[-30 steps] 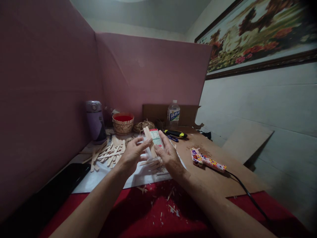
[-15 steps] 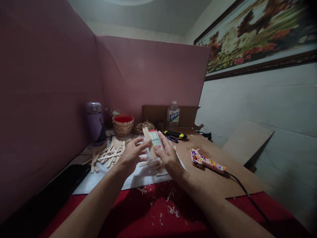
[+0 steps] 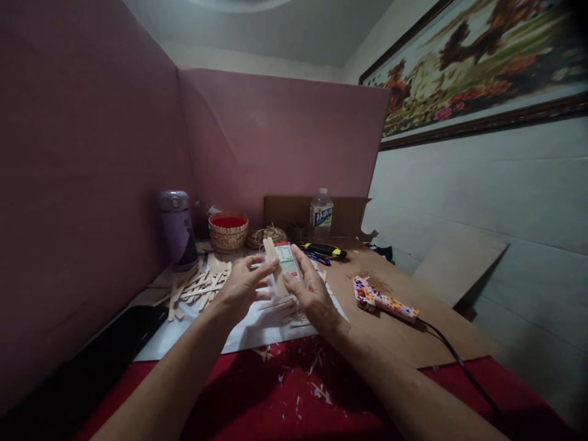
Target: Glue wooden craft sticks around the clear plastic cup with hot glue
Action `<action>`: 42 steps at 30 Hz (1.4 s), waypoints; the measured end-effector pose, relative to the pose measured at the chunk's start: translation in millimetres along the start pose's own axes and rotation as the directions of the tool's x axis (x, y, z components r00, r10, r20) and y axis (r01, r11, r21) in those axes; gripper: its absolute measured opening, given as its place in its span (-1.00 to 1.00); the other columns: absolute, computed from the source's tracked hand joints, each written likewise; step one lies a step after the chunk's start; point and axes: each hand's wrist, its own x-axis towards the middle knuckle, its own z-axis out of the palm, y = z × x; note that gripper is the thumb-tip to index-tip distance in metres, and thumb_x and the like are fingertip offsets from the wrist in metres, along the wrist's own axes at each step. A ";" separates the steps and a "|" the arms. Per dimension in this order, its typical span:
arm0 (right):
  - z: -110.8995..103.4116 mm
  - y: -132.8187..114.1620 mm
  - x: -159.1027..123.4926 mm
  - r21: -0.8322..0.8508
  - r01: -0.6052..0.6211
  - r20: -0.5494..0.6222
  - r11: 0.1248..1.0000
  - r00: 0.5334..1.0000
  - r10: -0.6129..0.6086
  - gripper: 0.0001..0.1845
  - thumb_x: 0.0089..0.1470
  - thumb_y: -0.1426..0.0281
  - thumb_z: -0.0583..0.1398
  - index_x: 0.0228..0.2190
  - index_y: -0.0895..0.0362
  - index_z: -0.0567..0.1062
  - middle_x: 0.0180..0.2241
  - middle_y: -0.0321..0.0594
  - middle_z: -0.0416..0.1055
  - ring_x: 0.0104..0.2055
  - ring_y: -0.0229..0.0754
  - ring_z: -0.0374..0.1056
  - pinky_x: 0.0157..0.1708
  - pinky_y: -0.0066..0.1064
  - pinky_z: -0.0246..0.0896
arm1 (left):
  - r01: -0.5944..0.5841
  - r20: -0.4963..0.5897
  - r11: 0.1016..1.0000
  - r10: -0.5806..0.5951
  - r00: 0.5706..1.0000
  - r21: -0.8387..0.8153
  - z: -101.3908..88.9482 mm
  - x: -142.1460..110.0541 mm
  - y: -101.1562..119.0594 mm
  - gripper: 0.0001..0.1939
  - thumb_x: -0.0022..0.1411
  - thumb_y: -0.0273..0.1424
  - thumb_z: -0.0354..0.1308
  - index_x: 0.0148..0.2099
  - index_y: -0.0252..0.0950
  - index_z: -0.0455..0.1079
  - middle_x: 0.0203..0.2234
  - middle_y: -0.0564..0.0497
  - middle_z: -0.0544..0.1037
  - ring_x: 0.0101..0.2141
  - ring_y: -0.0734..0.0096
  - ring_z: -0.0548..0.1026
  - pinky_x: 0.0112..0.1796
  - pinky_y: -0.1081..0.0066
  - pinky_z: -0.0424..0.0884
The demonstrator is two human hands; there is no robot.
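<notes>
still same: r hand [image 3: 316, 295] w/ pack [image 3: 287, 261], l hand [image 3: 241, 285] at sticks [image 3: 271, 250].

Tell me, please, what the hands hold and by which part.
The right hand holds a labelled packet by its right side. The left hand has its thumb at the wooden sticks, mid-length; grip unclear.

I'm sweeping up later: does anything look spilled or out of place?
Yes. Pale scraps lie scattered over the red cloth at the front, and a crumb-like patch marks the brown board behind the flowered glue gun. Both look like loose litter on plain surfaces.
</notes>
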 end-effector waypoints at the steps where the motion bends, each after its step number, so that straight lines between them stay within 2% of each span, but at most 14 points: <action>1: 0.2 0.5 0.0 0.000 0.004 -0.001 1.000 1.000 -0.004 -0.21 0.07 0.15 0.19 0.26 0.11 0.11 0.26 -0.04 0.15 0.29 0.02 0.08 0.29 -0.03 -0.10 | 0.000 0.001 1.000 0.000 1.000 0.002 -0.3 0.4 -0.2 -0.48 -0.12 -0.23 0.45 -0.17 -0.36 0.34 -0.31 -0.07 0.49 -0.51 0.44 0.49 -0.56 0.43 0.45; 11: -1.2 -5.6 -3.0 0.002 -0.032 0.027 0.999 0.999 0.032 -0.20 0.10 0.12 0.17 0.28 0.11 0.09 0.30 -0.07 0.06 0.34 0.01 -0.04 0.32 -0.06 -0.19 | 0.049 0.000 0.996 -0.049 0.999 -0.074 0.0 0.7 1.0 -0.54 -0.13 -0.28 0.45 -0.23 -0.36 0.38 -0.40 -0.04 0.52 -0.55 0.43 0.49 -0.57 0.39 0.47; 14: -1.3 -6.6 -4.5 0.006 -0.012 0.055 1.000 0.998 0.012 -0.10 0.02 0.13 0.25 0.29 0.10 0.05 0.32 -0.09 0.02 0.37 0.02 -0.10 0.32 -0.05 -0.20 | 0.069 0.010 0.993 -0.068 0.998 -0.100 0.5 1.1 2.1 -0.58 -0.11 -0.28 0.44 -0.25 -0.36 0.39 -0.42 -0.07 0.54 -0.55 0.40 0.52 -0.57 0.40 0.47; 17: -0.3 -3.5 -4.7 0.011 -0.006 0.059 1.000 0.998 0.005 0.00 -0.04 0.16 0.30 0.31 0.12 0.00 0.30 -0.05 0.07 0.37 0.04 -0.12 0.31 -0.03 -0.16 | 0.065 0.000 0.992 -0.066 0.998 -0.112 0.9 1.5 1.5 -0.58 -0.12 -0.30 0.45 -0.25 -0.36 0.39 -0.44 -0.06 0.55 -0.54 0.36 0.54 -0.57 0.39 0.49; 19: 0.1 -1.1 -4.3 0.010 -0.008 0.052 1.000 0.999 0.008 0.00 -0.04 0.17 0.31 0.31 0.12 -0.01 0.29 -0.04 0.09 0.37 0.04 -0.12 0.30 -0.02 -0.14 | 0.060 -0.009 0.992 -0.062 0.998 -0.113 1.0 1.7 0.6 -0.58 -0.13 -0.30 0.46 -0.27 -0.36 0.38 -0.45 -0.04 0.54 -0.54 0.35 0.54 -0.58 0.39 0.49; 28: -3.0 -3.8 -4.3 0.050 -0.032 0.092 0.998 0.995 0.027 0.04 -0.10 0.19 0.35 0.30 0.09 0.01 0.35 -0.08 -0.06 0.36 0.06 -0.08 0.29 -0.04 -0.11 | 0.073 0.001 0.991 -0.073 0.997 -0.114 1.3 0.2 3.5 -0.62 -0.10 -0.31 0.44 -0.27 -0.38 0.42 -0.47 -0.06 0.55 -0.55 0.35 0.54 -0.58 0.39 0.50; 39: -2.9 0.3 -2.6 0.072 -0.030 0.086 0.997 0.996 0.023 0.07 -0.14 0.23 0.37 0.30 0.11 0.01 0.33 -0.05 -0.02 0.37 0.07 -0.11 0.29 0.00 -0.12 | 0.042 0.015 0.996 -0.040 0.999 -0.082 0.0 -1.7 6.9 -0.55 -0.14 -0.29 0.46 -0.23 -0.37 0.39 -0.40 -0.05 0.54 -0.53 0.38 0.52 -0.57 0.39 0.49; 42: -2.9 -1.0 -2.9 0.061 -0.022 0.080 0.998 0.997 0.018 0.06 -0.15 0.22 0.38 0.30 0.06 0.04 0.32 -0.08 0.03 0.36 0.08 -0.11 0.29 0.01 -0.11 | 0.036 0.009 0.997 -0.036 0.999 -0.075 -0.5 -1.2 6.3 -0.54 -0.14 -0.29 0.46 -0.22 -0.36 0.39 -0.37 -0.05 0.53 -0.52 0.39 0.52 -0.58 0.40 0.47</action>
